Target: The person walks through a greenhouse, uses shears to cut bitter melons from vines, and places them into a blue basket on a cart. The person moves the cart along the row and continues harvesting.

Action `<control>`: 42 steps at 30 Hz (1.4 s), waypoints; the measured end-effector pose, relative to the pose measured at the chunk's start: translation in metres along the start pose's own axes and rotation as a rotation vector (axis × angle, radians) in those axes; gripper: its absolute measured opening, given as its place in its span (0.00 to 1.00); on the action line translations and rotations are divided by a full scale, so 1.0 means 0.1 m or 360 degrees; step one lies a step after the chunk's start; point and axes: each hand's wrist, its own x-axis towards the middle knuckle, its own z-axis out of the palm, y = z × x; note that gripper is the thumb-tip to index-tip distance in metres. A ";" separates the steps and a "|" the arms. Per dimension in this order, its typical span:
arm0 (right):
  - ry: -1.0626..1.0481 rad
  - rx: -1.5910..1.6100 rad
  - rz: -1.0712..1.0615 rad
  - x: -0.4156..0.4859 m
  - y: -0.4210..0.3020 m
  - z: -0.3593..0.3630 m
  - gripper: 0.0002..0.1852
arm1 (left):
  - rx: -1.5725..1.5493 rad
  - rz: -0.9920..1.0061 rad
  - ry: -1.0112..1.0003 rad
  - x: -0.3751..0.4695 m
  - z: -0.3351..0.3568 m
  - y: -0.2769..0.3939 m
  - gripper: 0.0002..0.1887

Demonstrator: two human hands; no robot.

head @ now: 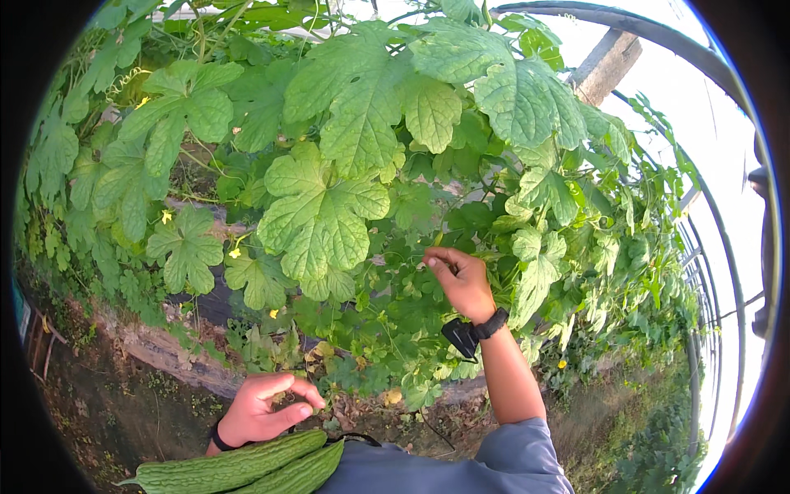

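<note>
My right hand (460,281) reaches into the bitter melon vine, its fingers curled and the thumb close to the index finger. Beside these fingertips is a small yellowish bud or flower (439,238); whether they pinch a thin stem is not clear. My left hand (268,407) hovers low in front of me, empty, with bent fingers and a gap between thumb and forefinger. Two ridged green bitter melons, an upper one (231,463) and a lower one (296,474), lie across my left forearm against my body. A broad vine leaf (324,213) hangs above and between my hands.
Large leaves (518,86) overhang at the top. A wooden post (608,65) and curved greenhouse frame pipes (719,204) stand at the right. Dark plastic sheeting (219,302) shows behind the vine. Bare soil (92,395) lies at lower left, and low weeds (654,426) grow at lower right.
</note>
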 end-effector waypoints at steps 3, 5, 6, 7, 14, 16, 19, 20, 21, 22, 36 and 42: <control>-0.0072 0.0411 -0.0105 -0.31 -0.34 -0.02 0.13 | -0.0351 0.0278 -0.0054 0.44 0.03 -0.16 0.12; -0.0098 0.0520 -0.0066 -0.44 -0.49 0.00 0.13 | -0.0530 0.0448 0.0002 0.71 0.18 -0.29 0.23; -0.0099 0.0574 -0.0059 -0.50 -0.54 0.01 0.13 | -0.0537 0.0522 -0.0041 0.85 0.26 -0.36 0.27; -0.0091 0.0646 -0.0077 -0.55 -0.57 0.01 0.12 | -0.0592 0.0647 -0.0098 1.00 0.34 -0.42 0.30; -0.0067 0.0459 -0.0213 -0.82 -0.66 -0.17 0.08 | -0.0810 0.0512 -0.0207 1.72 1.02 -0.62 0.23; -0.0119 0.0271 -0.0247 -0.84 -0.66 -0.22 0.10 | -0.0973 0.0427 -0.0129 1.82 1.17 -0.62 0.20; -0.0115 0.0141 -0.0361 -0.81 -0.67 -0.27 0.13 | -0.1156 0.0391 -0.0024 1.95 1.30 -0.61 0.13; -0.0125 0.0121 -0.0372 -0.81 -0.68 -0.29 0.14 | -0.1222 0.0207 0.0068 1.95 1.31 -0.61 0.05; -0.0204 0.0116 -0.0311 -0.81 -0.69 -0.34 0.15 | -0.1160 0.0184 0.0107 1.98 1.31 -0.60 0.04; -0.0304 0.0106 -0.0236 -0.81 -0.70 -0.43 0.17 | -0.1116 0.0166 0.0140 1.99 1.29 -0.60 0.03; 0.0511 -0.2480 -0.0353 0.21 -0.05 -0.60 0.13 | -0.1144 0.0034 0.0231 1.94 1.16 -0.45 0.13; 0.0612 -0.1423 0.0070 -0.07 0.12 -0.85 0.11 | -0.0891 0.0081 0.0124 1.86 1.15 -0.46 0.08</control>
